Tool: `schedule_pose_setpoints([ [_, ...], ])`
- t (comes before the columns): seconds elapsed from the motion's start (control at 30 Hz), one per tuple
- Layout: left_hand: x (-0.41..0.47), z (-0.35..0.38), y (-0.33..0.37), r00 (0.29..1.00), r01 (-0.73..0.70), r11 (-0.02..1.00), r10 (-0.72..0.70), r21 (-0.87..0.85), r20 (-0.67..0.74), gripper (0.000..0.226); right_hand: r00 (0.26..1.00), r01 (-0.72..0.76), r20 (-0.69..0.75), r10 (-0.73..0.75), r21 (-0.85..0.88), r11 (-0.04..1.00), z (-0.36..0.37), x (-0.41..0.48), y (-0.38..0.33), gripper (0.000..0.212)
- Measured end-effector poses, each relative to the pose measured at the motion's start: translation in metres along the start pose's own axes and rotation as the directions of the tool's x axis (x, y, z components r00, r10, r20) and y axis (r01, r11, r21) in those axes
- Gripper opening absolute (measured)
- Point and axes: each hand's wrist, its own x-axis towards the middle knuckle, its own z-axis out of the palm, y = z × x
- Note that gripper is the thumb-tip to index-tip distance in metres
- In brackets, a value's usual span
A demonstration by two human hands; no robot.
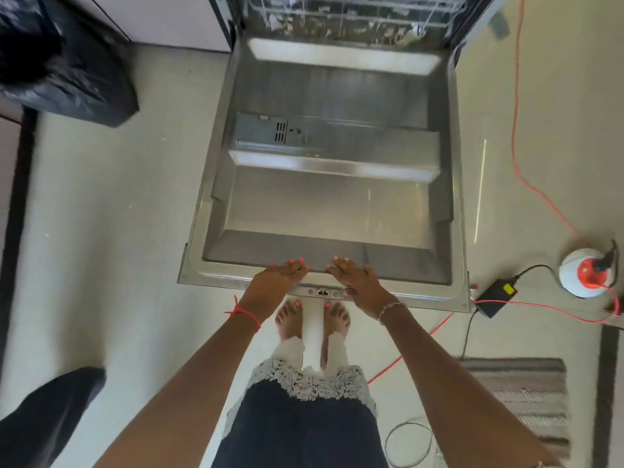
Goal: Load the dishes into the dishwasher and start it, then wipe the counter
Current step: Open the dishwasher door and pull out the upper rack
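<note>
Head view, looking down. The dishwasher door (324,184) lay fully open and flat before me, its steel inner face up, filling the centre of the view. The detergent tray (261,133) sat on the door toward 10 o'clock of its centre. At 12 o'clock, inside the tub, the rack (351,18) showed as blurred wire; what it held could not be made out.

My left hand (280,278) rested palm down on the door's near edge, fingers spread flat and gripping nothing. My right hand (358,278) lay just beside it, at 3 o'clock of the left, also flat and open with nothing held. The latch (323,292) showed between the two wrists. A red string (244,314) circled my left wrist; a bracelet (391,309) circled my right.

My bare feet (312,320) stood on the floor (111,251) just below the door's edge, at 6 o'clock of the hands. A black bag (64,59) lay at 10 o'clock. A red cable (516,130) ran down the floor at 2 o'clock to a white reel (586,273) at 3 o'clock, with a black adapter (498,297) near it. A striped rug (526,400) lay at 4 o'clock.
</note>
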Motion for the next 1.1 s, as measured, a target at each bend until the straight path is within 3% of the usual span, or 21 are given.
schedule_pose_setpoints([
  [0.1,0.018,0.038,-0.013,0.993,-0.075,0.993,0.066,-0.091,-0.097,0.076,1.000,0.024,0.001,-0.024,-0.024,0.999,0.032,0.026,0.023,0.066],
  [0.2,0.036,0.072,-0.032,0.990,-0.102,0.994,0.104,0.029,-0.096,0.082,0.999,0.043,-0.021,-0.045,-0.078,0.996,0.059,0.051,0.042,0.066],
  [0.33,0.056,0.100,-0.038,0.981,-0.120,0.991,0.128,0.065,-0.144,0.084,0.998,0.025,-0.051,-0.034,-0.163,0.986,0.079,0.072,0.054,0.065],
  [0.43,0.060,0.111,-0.040,0.979,-0.119,0.990,0.130,0.076,-0.156,0.087,0.981,0.064,-0.163,-0.102,-0.220,0.973,0.090,0.080,0.058,0.085],
  [0.5,0.057,0.115,-0.040,0.975,-0.102,0.990,0.119,0.095,-0.186,0.087,0.987,0.031,-0.148,-0.062,-0.201,0.979,0.095,0.082,0.062,0.093],
  [0.6,0.054,0.111,-0.037,0.984,-0.061,0.997,0.068,0.047,-0.167,0.082,0.986,0.078,-0.133,-0.099,-0.156,0.985,0.088,0.080,0.058,0.078],
  [0.73,0.051,0.085,-0.029,0.996,-0.094,0.966,0.092,0.242,0.019,0.059,0.999,0.026,0.030,-0.022,-0.151,0.988,0.057,0.067,0.044,0.059],
  [0.8,0.046,0.055,-0.027,0.994,-0.072,0.960,0.090,0.269,-0.055,0.057,1.000,-0.010,0.024,0.013,-0.109,0.994,0.032,0.055,0.028,0.054],
  [0.97,0.023,-0.046,-0.023,0.972,-0.069,0.986,0.101,0.150,-0.214,0.053,0.997,-0.067,-0.054,0.060,-0.143,0.987,-0.057,0.012,-0.019,0.049],
  [1.1,0.002,-0.139,-0.016,0.934,-0.083,0.994,0.104,0.075,-0.343,0.027,0.989,-0.121,-0.103,0.111,-0.106,0.987,-0.136,-0.021,-0.053,0.045],
])
